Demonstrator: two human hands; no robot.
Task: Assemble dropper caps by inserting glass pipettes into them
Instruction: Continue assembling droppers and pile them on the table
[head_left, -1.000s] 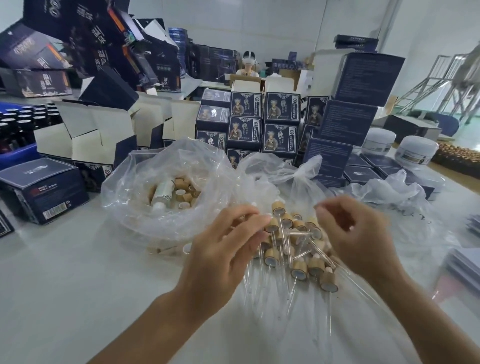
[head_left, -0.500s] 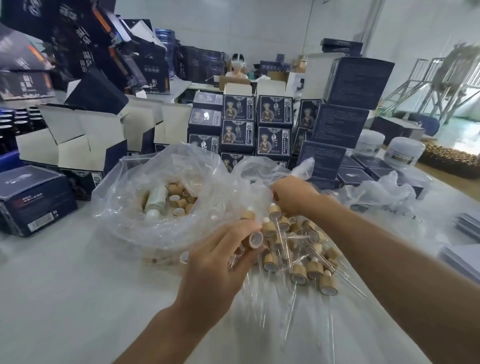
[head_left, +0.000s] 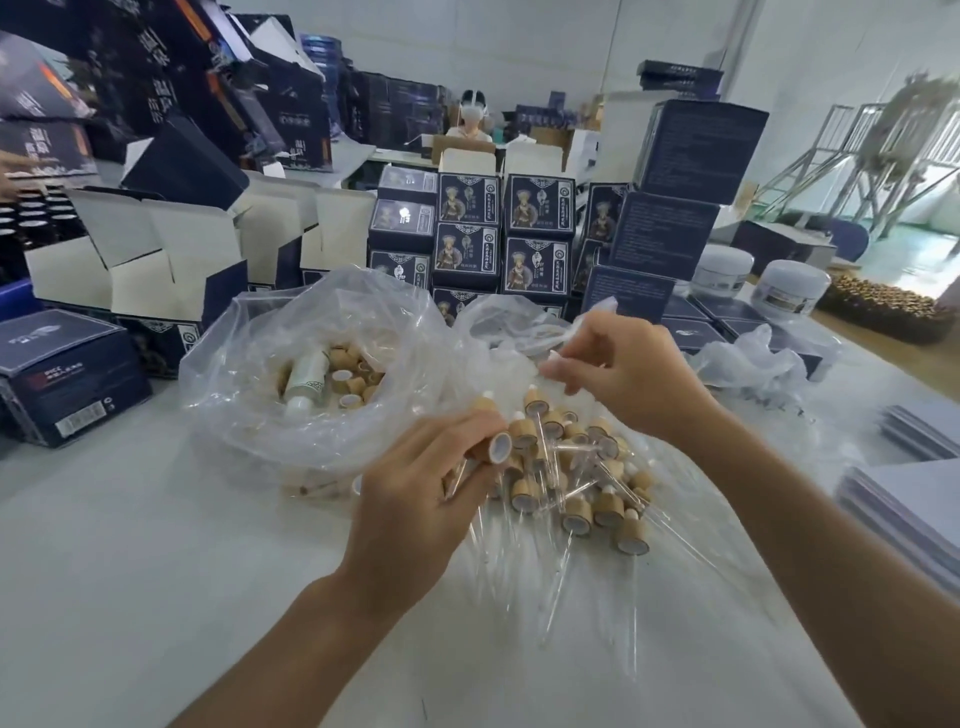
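My left hand (head_left: 415, 499) grips a wooden dropper cap (head_left: 496, 448) with its white-lined opening turned toward me. A little above and to the right, my right hand (head_left: 628, 379) has its fingers curled and pinches a thin glass pipette (head_left: 558, 358) that shows only faintly. Between and below the hands, a pile of assembled droppers (head_left: 582, 493) lies on clear plastic, the glass tubes pointing toward me. Loose wooden caps (head_left: 353, 371) and a white bottle (head_left: 306, 376) sit in a clear plastic bag (head_left: 234, 395) at left.
A second clear bag (head_left: 498, 327) lies behind my right hand. Stacked dark blue boxes (head_left: 467, 234) and open cartons (head_left: 156, 260) line the back. Also here are white jars (head_left: 789, 288), a blue box (head_left: 62, 374) at left, flat sheets (head_left: 914, 499) at right and a person (head_left: 472, 117) far behind.
My right hand has pulled back out of the rear bag toward the cap, now pinching a pipette. My left hand keeps the cap, turned slightly more toward me.
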